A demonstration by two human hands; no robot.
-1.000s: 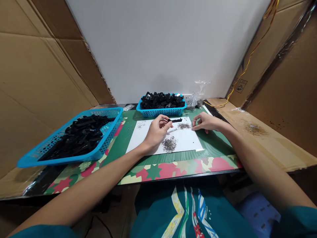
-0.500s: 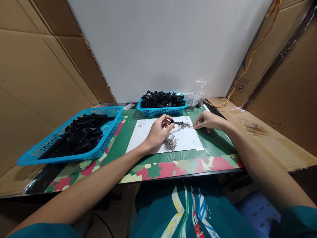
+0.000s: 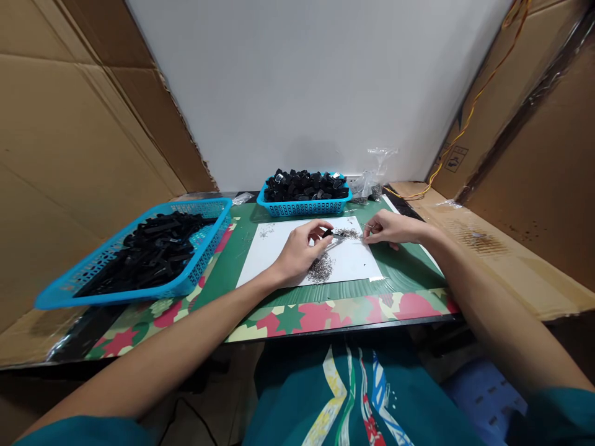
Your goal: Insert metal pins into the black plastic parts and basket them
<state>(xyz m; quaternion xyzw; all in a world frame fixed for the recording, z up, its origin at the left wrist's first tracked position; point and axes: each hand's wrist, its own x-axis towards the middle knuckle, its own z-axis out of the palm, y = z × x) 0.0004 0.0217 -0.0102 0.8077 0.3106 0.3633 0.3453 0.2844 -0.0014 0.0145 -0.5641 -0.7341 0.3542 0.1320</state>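
1. Left hand (image 3: 297, 253): thumb and fingers pinching black part (image 3: 328, 234), held above white sheet (image 3: 356, 266).
2. Right hand (image 3: 389, 228): fingertips closed on slender tool (image 3: 368, 225), at sheet's right edge; tool type unclear.
3. Far metal pile (image 3: 349, 233) between hands; near metal pile (image 3: 320, 269) beside left wrist.
4. Blue baskets: left (image 3: 181, 288), far (image 3: 304, 209).

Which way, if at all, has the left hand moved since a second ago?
Yes: judged against the white sheet, the left hand has moved right and slightly toward the sheet's near edge.
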